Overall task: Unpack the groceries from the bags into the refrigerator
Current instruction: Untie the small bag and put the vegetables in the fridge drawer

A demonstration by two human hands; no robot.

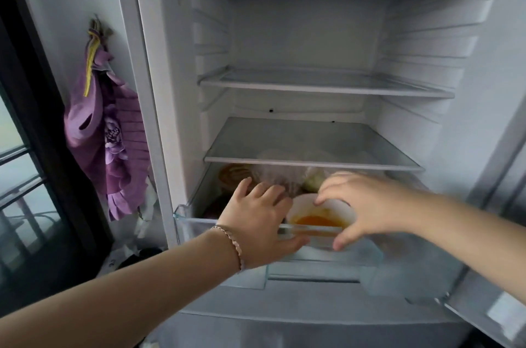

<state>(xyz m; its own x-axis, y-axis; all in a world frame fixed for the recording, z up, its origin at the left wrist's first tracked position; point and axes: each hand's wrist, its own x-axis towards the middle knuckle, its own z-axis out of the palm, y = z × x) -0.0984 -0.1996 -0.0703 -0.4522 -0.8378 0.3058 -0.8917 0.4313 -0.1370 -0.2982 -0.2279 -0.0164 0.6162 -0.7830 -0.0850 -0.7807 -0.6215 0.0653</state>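
Note:
The refrigerator (pixel 307 34) stands open in front of me. Its clear crisper drawer (pixel 193 222) at the bottom is pulled out. A white bowl (pixel 324 209) with orange contents sits at the drawer's front rim. My left hand (pixel 262 219) grips the bowl's left side, thumb low at the front. My right hand (pixel 364 205) curls round its right side, fingers over the far rim and thumb below. Behind the bowl in the drawer lie a brown round item (pixel 233 174), a clear plastic bag (pixel 273 176) and something pale green (pixel 313 181), all partly hidden by the shelf above.
Two glass shelves, a lower (pixel 313 154) and an upper (pixel 327 85), are bare. A purple flowered cloth (pixel 113 134) hangs on the wall to the left, beside a dark-framed window (pixel 25 162). The open fridge door (pixel 501 276) stands at the right.

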